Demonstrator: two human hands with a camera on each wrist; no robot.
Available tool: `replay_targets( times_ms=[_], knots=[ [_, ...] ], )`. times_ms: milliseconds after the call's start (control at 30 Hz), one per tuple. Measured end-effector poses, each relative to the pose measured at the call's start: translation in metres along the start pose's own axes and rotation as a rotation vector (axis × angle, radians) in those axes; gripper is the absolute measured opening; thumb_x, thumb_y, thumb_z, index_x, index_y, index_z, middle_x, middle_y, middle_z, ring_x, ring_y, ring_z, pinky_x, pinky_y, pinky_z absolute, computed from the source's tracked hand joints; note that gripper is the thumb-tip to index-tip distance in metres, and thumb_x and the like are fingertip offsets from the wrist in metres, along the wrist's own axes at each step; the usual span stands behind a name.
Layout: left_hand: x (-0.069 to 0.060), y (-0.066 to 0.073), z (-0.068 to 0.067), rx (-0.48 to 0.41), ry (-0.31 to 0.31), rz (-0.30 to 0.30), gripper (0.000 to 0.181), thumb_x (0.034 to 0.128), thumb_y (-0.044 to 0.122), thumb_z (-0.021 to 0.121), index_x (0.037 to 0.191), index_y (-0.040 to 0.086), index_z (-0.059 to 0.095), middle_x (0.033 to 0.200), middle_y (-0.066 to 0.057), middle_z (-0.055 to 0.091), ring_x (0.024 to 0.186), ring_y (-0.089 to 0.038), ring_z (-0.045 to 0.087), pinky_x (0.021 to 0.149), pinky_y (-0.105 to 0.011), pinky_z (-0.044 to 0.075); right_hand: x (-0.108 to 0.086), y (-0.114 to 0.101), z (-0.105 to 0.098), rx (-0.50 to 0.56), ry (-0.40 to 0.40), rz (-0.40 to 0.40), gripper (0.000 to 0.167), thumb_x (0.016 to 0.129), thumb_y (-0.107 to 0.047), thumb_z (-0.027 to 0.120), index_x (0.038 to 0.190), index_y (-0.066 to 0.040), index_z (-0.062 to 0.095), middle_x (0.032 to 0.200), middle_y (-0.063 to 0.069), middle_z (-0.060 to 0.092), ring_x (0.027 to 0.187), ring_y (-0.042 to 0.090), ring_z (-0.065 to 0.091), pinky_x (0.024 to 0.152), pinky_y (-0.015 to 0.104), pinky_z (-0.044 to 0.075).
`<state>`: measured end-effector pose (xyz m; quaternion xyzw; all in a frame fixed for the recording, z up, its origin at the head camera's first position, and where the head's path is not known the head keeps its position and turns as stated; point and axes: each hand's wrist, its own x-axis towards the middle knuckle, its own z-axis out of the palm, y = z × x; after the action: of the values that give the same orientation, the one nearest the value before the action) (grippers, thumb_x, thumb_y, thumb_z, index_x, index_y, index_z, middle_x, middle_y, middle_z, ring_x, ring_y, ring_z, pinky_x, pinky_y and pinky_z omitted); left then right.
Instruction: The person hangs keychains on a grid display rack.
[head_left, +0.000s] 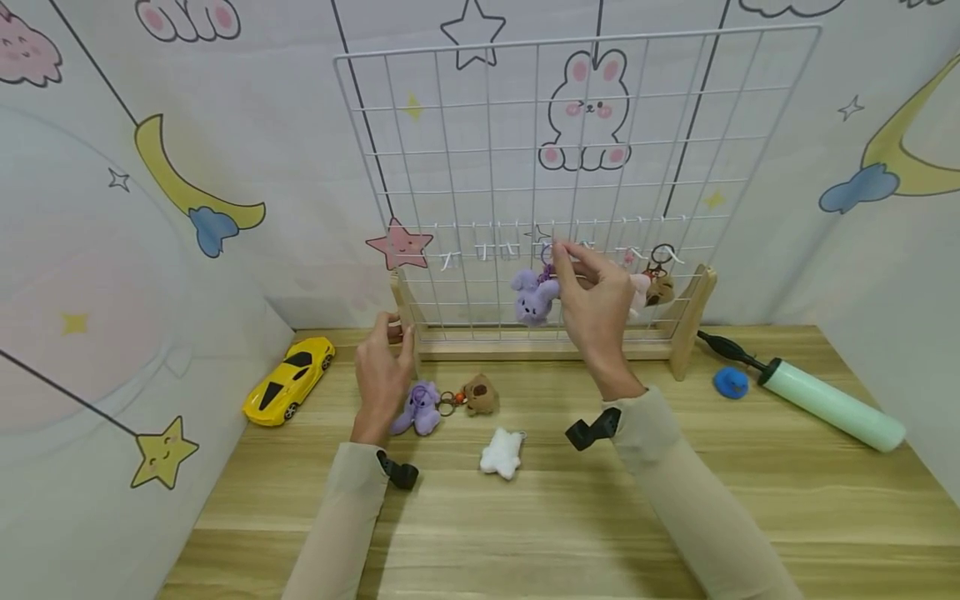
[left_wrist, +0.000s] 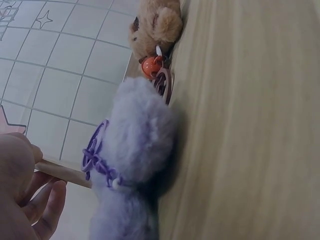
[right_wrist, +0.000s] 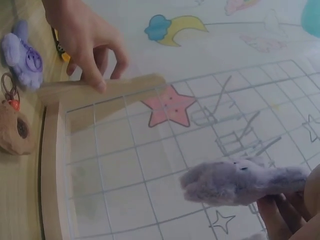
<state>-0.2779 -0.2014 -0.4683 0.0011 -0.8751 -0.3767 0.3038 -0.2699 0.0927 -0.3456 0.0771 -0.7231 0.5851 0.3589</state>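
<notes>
My right hand (head_left: pixel 600 312) pinches the purple cord and ring of a lilac bunny plush keychain (head_left: pixel 534 302) in front of a white wire grid (head_left: pixel 489 151). Small white hooks (head_left: pixel 483 251) line the grid at that height. My left hand (head_left: pixel 384 371) holds the wooden left post (right_wrist: pixel 132 90) of the grid's stand between thumb and fingers. On the table below lie a purple plush keychain (head_left: pixel 418 408), a brown plush keychain (head_left: pixel 481 395) with an orange bead, and a white star plush (head_left: pixel 502 454). Behind my right hand hang a pink plush (head_left: pixel 640 292) and a brown plush (head_left: pixel 660 289).
A yellow toy car (head_left: pixel 291 382) stands at the table's left. To the right lie a pale green pump (head_left: pixel 832 406) with a black end and a small blue object (head_left: pixel 731 382). Printed cloth walls surround the wooden table (head_left: pixel 570 542).
</notes>
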Motion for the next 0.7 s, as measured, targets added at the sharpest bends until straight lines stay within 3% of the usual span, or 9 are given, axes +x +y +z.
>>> replay_targets(
  times_ms=[233, 433, 700],
  knots=[
    [0.000, 0.001, 0.000, 0.005, 0.004, 0.001, 0.028, 0.1074, 0.027, 0.071, 0.128, 0.008, 0.069, 0.113, -0.017, 0.082, 0.103, -0.035, 0.079, 0.085, -0.054, 0.066, -0.001, 0.005, -0.002, -0.003, -0.087, 0.010, 0.032, 0.107, -0.027, 0.071, 0.126, -0.003, 0.079, 0.115, 0.020, 0.082, 0.102, 0.031, 0.083, 0.080, 0.021, 0.065],
    [0.000, 0.001, 0.001, 0.004, 0.009, 0.002, 0.028, 0.1077, 0.027, 0.070, 0.127, 0.008, 0.069, 0.113, -0.018, 0.082, 0.103, -0.036, 0.079, 0.084, -0.054, 0.066, -0.006, 0.007, -0.006, -0.056, -0.115, 0.044, 0.028, 0.106, -0.023, 0.071, 0.127, -0.007, 0.079, 0.121, 0.017, 0.081, 0.110, 0.029, 0.081, 0.094, 0.029, 0.065],
    [-0.001, 0.001, 0.000, -0.003, 0.005, -0.004, 0.028, 0.1077, 0.028, 0.070, 0.127, 0.008, 0.069, 0.113, -0.018, 0.082, 0.103, -0.036, 0.079, 0.085, -0.053, 0.066, -0.017, 0.008, -0.015, -0.001, -0.159, 0.047, 0.028, 0.106, -0.017, 0.069, 0.130, -0.004, 0.076, 0.124, 0.017, 0.079, 0.114, 0.031, 0.078, 0.075, 0.021, 0.065]
  ],
)
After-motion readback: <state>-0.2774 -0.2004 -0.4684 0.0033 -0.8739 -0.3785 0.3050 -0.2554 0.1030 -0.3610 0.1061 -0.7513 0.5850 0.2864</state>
